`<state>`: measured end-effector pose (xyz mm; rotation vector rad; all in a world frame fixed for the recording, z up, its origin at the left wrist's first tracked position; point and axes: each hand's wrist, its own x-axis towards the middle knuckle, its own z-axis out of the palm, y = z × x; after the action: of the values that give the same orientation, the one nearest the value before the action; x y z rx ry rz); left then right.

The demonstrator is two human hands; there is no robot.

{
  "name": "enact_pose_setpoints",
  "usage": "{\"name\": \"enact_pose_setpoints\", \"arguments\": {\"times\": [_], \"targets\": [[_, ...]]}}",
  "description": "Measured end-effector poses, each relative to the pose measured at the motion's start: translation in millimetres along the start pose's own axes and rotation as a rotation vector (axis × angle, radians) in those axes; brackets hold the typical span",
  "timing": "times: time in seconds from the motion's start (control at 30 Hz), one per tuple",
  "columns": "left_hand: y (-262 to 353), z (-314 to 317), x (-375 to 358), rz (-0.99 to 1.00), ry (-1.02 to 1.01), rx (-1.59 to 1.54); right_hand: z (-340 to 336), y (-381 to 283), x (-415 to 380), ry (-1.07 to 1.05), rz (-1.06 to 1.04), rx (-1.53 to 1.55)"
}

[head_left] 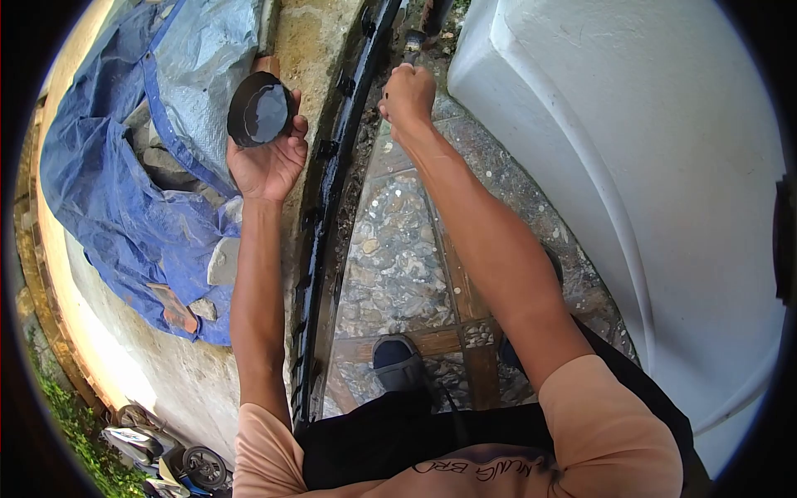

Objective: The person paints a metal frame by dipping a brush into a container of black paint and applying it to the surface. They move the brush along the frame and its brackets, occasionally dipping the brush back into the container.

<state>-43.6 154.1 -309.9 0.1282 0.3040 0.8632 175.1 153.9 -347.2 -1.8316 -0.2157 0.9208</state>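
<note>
My left hand (270, 166) is palm up, its fingers wrapped around a small round black container (242, 108). Glossy dark liquid, like paint, shows inside it. Stretched out farther ahead, my right hand (408, 95) is closed on the handle of a paintbrush (413, 41), whose head points away from me. Between my two hands runs a long metal rail (330, 166), coated in wet-looking black with short tabs along its side. The brush head is to the right of the rail's far end.
A blue tarp (124, 241) with stones and rubble covers the wall top on the left. A large white tank-like body (631, 149) stands on the right. Below is pebbled paving (398, 257), with my shoe (398, 363) on it. Motorbikes (170, 456) are at lower left.
</note>
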Motion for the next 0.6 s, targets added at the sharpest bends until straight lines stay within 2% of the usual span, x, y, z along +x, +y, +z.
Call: {"name": "enact_pose_setpoints", "arguments": {"times": [0.1,0.13,0.23,0.27,0.37,0.53,0.6], "targets": [[-4,-1,-1,-0.001,0.007,0.017,-5,-18,17,-0.063,0.248,0.149],[-5,0,0,-0.003,0.007,0.024,-4,-29,20,-0.064,0.269,0.213],[-5,1,-1,0.006,0.014,0.043,-8,-58,8,-0.095,0.171,0.415],[-5,2,0,0.008,0.015,0.049,-14,-64,-4,-0.149,0.069,0.424],[-7,3,2,0.012,0.036,0.051,-19,-71,-38,-0.145,0.017,0.476],[-8,3,1,-0.033,-0.043,0.032,-10,-80,-28,-0.102,0.170,0.503],[-9,6,-1,-0.015,-0.012,0.048,-14,-97,-28,-0.162,0.207,0.719]]}}
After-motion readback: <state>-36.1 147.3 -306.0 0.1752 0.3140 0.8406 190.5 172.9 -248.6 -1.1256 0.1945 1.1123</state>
